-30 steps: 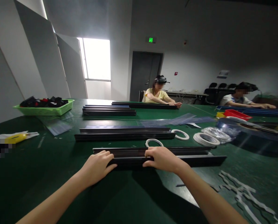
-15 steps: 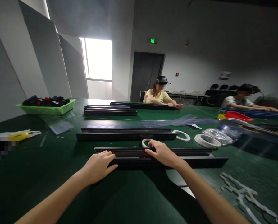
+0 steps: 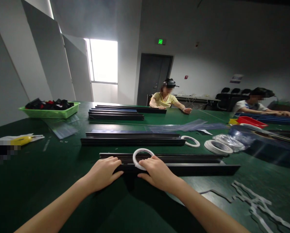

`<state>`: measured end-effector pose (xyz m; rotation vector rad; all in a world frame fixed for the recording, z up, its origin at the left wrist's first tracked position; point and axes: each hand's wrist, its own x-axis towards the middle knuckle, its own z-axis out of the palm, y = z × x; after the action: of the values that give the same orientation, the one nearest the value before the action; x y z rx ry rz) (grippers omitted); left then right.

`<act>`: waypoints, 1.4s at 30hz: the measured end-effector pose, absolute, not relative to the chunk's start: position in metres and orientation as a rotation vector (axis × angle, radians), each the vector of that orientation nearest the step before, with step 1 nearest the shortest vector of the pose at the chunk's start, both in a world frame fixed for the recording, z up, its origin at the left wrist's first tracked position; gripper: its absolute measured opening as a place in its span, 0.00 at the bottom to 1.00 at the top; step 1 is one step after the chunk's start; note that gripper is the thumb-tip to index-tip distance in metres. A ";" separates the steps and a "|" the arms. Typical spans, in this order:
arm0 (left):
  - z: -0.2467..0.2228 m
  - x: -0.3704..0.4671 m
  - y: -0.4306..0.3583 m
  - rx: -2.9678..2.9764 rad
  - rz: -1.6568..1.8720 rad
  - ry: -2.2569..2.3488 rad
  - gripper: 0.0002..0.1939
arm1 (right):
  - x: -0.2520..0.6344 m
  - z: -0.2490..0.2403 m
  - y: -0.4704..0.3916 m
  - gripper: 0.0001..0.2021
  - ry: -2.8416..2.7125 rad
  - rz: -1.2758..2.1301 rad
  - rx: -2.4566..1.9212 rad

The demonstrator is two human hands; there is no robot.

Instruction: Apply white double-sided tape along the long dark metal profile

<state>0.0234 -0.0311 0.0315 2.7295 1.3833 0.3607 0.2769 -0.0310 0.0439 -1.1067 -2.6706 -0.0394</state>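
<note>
A long black channel-shaped profile [image 3: 203, 169] lies crosswise on the green table [image 3: 86, 213]. My left hand [image 3: 106, 173] is closed on the left part of its near edge, thumb on the near side. My right hand [image 3: 156, 170] holds a white tape roll [image 3: 134, 158] at its right side, just above the middle of the profile. The ring is tilted up, facing me. Whether the right hand also touches the profile is hard to tell.
Behind lie more black profiles [image 3: 132, 141], another tape ring [image 3: 190, 141], stacked rolls [image 3: 217, 147] and clear film strips [image 3: 179, 126]. A green basket [image 3: 50, 112] stands back left. Crumpled white strips [image 3: 256, 200] lie right. Two people sit across.
My right hand has moved left and nearer, and the tape roll has come up from behind the profile into it. Across the table, a person's black profile has shifted left.
</note>
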 end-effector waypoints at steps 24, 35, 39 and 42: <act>0.032 0.023 -0.032 2.705 0.409 1.336 0.13 | 0.291 0.068 -0.039 0.09 -2.734 0.116 -1.283; 0.032 0.029 -0.033 2.774 0.802 1.061 0.20 | 0.263 0.047 -0.051 0.14 -2.687 -0.044 -0.946; 0.030 0.029 -0.033 2.804 0.807 1.006 0.19 | 0.263 0.042 -0.047 0.10 -2.647 -0.071 -0.974; 0.029 0.030 -0.034 2.825 0.771 0.949 0.19 | 0.262 0.037 -0.045 0.09 -2.611 -0.051 -0.979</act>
<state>0.0303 -0.0337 0.0294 2.8247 0.9494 0.7710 0.2621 -0.0445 0.0374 -0.9792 -2.6112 -0.0512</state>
